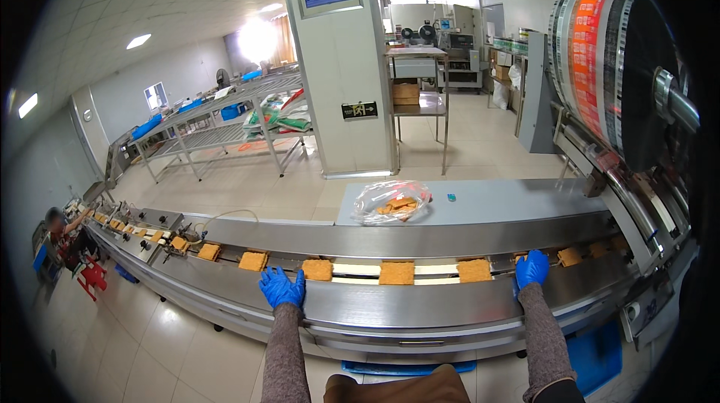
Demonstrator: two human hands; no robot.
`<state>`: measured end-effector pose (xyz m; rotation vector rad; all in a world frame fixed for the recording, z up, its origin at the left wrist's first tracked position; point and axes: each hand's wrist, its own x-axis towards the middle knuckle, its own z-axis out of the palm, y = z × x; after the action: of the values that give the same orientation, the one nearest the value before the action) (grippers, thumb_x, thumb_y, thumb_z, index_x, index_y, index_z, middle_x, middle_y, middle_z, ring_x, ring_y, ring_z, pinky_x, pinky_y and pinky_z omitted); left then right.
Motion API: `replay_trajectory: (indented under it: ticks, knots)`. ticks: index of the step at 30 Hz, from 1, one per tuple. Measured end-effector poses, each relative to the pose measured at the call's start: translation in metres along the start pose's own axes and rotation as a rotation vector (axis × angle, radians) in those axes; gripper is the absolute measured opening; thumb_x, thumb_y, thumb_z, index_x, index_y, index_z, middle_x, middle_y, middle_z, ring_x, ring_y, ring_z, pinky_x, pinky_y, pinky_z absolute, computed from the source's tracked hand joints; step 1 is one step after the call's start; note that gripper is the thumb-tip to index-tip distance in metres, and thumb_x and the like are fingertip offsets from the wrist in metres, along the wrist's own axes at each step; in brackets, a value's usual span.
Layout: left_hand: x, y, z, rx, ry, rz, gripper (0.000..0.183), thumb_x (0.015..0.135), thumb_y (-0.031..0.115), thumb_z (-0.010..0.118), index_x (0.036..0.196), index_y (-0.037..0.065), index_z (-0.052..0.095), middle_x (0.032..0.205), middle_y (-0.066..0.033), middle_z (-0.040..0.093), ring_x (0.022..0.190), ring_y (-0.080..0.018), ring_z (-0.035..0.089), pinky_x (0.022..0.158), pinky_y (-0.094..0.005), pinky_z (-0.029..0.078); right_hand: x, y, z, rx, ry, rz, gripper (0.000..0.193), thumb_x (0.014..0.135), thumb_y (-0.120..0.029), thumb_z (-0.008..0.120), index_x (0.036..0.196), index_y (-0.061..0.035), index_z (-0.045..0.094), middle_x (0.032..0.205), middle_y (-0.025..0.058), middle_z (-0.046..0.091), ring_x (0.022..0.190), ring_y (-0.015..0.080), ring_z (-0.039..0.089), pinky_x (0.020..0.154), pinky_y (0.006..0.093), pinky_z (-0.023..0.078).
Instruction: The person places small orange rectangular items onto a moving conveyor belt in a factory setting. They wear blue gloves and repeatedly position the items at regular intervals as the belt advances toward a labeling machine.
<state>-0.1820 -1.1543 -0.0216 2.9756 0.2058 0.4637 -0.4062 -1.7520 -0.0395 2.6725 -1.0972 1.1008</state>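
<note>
Watching from a distance, I find a co-worker (64,244) near a red stool (91,275) at the far left, beside the steel conveyor (405,305), whose channel holds a row of golden-brown snack squares (397,273). My left hand (282,287) is over its near ledge, fingers spread and gripping nothing; one square lies beyond it to the left, another just right of its thumb, contact unclear. Two squares lie between my hands, a clear plastic bag (367,209) of orange-brown pieces behind them; the right-hand one is nearer my right hand (532,269). That hand partly covers a further square, and I can't tell whether its fingers pinch it. The squares show no clear long axis, but their row runs crosswise to my forearms. Farther right, more squares lie below a large film roll (592,65)
</note>
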Motion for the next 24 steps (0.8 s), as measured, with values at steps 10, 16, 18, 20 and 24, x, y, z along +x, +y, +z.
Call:
replay_trajectory:
  ticks: [10, 16, 18, 20, 24]
  knots:
    - [0.002, -0.006, -0.001, -0.031, -0.049, 0.095, 0.077, 0.086, 0.064, 0.049, 0.134, 0.005, 0.051, 0.136, -0.0228, 0.05, 0.133, -0.0354, 0.04, 0.11, -0.0495, 0.028, 0.003, -0.021, -0.019, 0.044, -0.087, 0.046, 0.015, 0.08, -0.015, 0.063, 0.078, 0.0001, 0.062, 0.081, 0.0209, 0.064, 0.077, 0.0374, 0.063, 0.069, 0.048, 0.051]
    - [0.001, -0.002, 0.002, -0.15, 0.071, 0.161, 0.066, 0.082, 0.052, 0.064, 0.123, 0.001, 0.057, 0.117, -0.0227, 0.06, 0.111, -0.0359, 0.056, 0.092, -0.0453, 0.045, 0.001, -0.004, -0.001, 0.056, -0.273, 0.217, 0.027, 0.082, -0.022, 0.063, 0.09, 0.003, 0.066, 0.092, 0.0225, 0.067, 0.086, 0.0399, 0.064, 0.076, 0.0478, 0.052]
    - [0.001, -0.005, 0.006, -0.123, 0.11, 0.182, 0.069, 0.082, 0.054, 0.062, 0.124, 0.001, 0.056, 0.12, -0.0226, 0.059, 0.113, -0.0363, 0.055, 0.095, -0.0454, 0.043, 0.002, -0.005, -0.006, 0.021, -0.236, 0.204, 0.029, 0.081, -0.022, 0.064, 0.094, 0.0037, 0.066, 0.096, 0.0229, 0.067, 0.089, 0.0396, 0.064, 0.08, 0.0476, 0.052]
    - [0.003, -0.006, 0.007, -0.106, 0.099, 0.177, 0.074, 0.083, 0.058, 0.058, 0.128, 0.0, 0.053, 0.126, -0.0225, 0.055, 0.118, -0.0363, 0.051, 0.1, -0.0463, 0.039, 0.003, -0.007, -0.009, -0.01, -0.121, 0.159, 0.03, 0.08, -0.021, 0.066, 0.095, 0.0045, 0.066, 0.101, 0.0237, 0.066, 0.093, 0.0391, 0.063, 0.083, 0.047, 0.051]
    - [0.001, -0.001, -0.003, -0.043, -0.027, 0.1, 0.085, 0.084, 0.067, 0.048, 0.139, 0.002, 0.044, 0.141, -0.0223, 0.043, 0.132, -0.0353, 0.038, 0.111, -0.0497, 0.025, 0.003, -0.019, -0.028, -0.035, -0.041, 0.067, 0.029, 0.078, -0.018, 0.067, 0.096, 0.0058, 0.065, 0.108, 0.0253, 0.063, 0.098, 0.0379, 0.062, 0.087, 0.0453, 0.05]
